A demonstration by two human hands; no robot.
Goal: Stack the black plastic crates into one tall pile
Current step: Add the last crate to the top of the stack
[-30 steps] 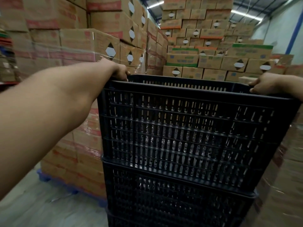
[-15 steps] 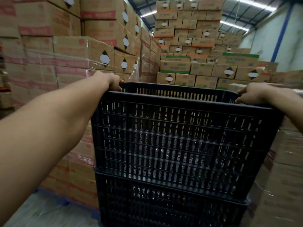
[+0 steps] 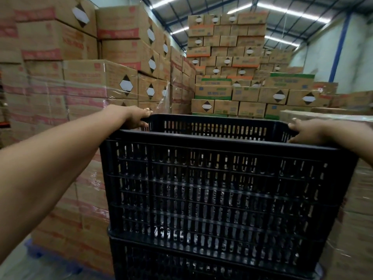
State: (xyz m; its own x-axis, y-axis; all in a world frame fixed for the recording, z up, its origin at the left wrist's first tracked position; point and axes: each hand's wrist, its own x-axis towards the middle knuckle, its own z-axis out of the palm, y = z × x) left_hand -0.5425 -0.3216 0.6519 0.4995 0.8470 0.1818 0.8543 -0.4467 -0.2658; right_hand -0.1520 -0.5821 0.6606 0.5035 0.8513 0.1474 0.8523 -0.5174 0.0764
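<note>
A black slotted plastic crate (image 3: 218,188) sits on top of another black crate (image 3: 201,263) directly in front of me, filling the lower middle of the head view. My left hand (image 3: 137,117) grips the top crate's left rim at the far corner. My right hand (image 3: 306,131) holds the right rim, fingers curled over the edge. The upper crate sits square on the lower one. The bottom of the pile is cut off by the frame.
Shrink-wrapped stacks of cardboard boxes (image 3: 84,93) rise close on the left on a blue pallet (image 3: 34,253). More wrapped boxes (image 3: 359,199) stand tight on the right. A tall box stack (image 3: 232,63) stands behind. Grey floor (image 3: 24,267) shows lower left.
The top crate has sunk lower in the view and sits down on the crate beneath. Both hands stay on its rim, and the view has tilted up.
</note>
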